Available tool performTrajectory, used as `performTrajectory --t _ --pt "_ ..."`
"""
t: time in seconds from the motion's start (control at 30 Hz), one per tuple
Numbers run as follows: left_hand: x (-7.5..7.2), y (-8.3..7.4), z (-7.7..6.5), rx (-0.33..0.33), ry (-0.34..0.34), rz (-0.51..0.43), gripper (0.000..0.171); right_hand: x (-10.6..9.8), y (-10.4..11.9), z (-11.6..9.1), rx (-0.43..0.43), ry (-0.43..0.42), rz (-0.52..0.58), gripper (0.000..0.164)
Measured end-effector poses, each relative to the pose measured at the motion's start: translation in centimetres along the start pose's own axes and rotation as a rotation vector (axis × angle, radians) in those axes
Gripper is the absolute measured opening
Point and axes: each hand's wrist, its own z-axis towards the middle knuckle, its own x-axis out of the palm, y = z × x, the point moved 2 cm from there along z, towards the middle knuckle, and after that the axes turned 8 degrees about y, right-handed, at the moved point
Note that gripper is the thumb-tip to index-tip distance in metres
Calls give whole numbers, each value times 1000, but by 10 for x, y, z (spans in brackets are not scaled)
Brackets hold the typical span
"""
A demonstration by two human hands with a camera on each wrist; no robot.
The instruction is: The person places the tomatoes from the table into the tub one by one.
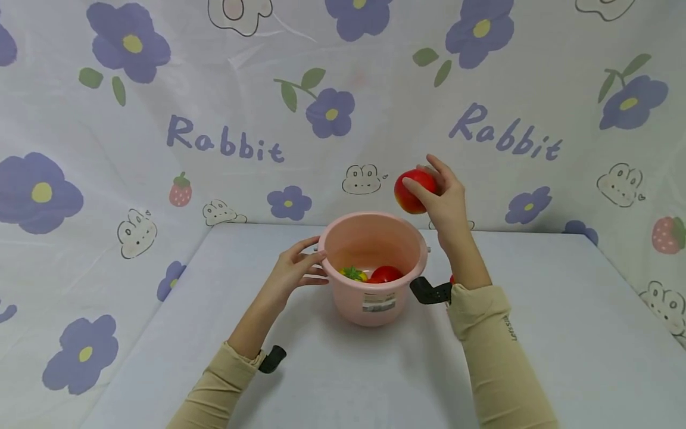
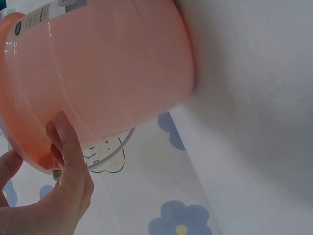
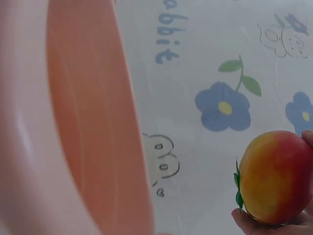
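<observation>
A pink bucket (image 1: 351, 298) stands upright on the table with a paper label on its front. My left hand (image 1: 292, 268) grips its left rim, the thumb at the edge and the fingers against the outer wall, as the left wrist view shows. Above the bucket's right rim, my right hand (image 1: 447, 199) holds a round red-and-yellow fruit (image 1: 411, 193) between thumb and fingers. Green leaves at one end of that fruit (image 3: 274, 176) show in the right wrist view. Inside the bucket lie a red round fruit (image 1: 386, 274) and a yellow one with a green leafy top (image 1: 354, 273).
The white table (image 1: 343, 381) reaches back to a patterned cloth (image 1: 321, 167) with flowers and rabbits. A small red thing (image 1: 452, 279) is mostly hidden behind my right wrist. The bucket's thin handle (image 2: 115, 152) hangs behind it in the left wrist view.
</observation>
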Motion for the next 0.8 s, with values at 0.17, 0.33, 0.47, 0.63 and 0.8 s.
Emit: performTrajectory --t 0.17,0.33,0.47,0.63,0.8 --pt "0 0 0 2 0 -2 54 18 6 1 -25 40 22 71" --pt "0 -1 0 1 -1 -1 54 38 8 3 -28 94 49 70" --pt "0 -1 -1 8 8 -10 53 55 9 3 -19 132 59 69" --pt "0 -1 -1 18 17 -13 52 73 11 2 -29 167 49 68" --pt "0 -2 -2 13 15 8 53 87 10 0 -16 197 42 69"
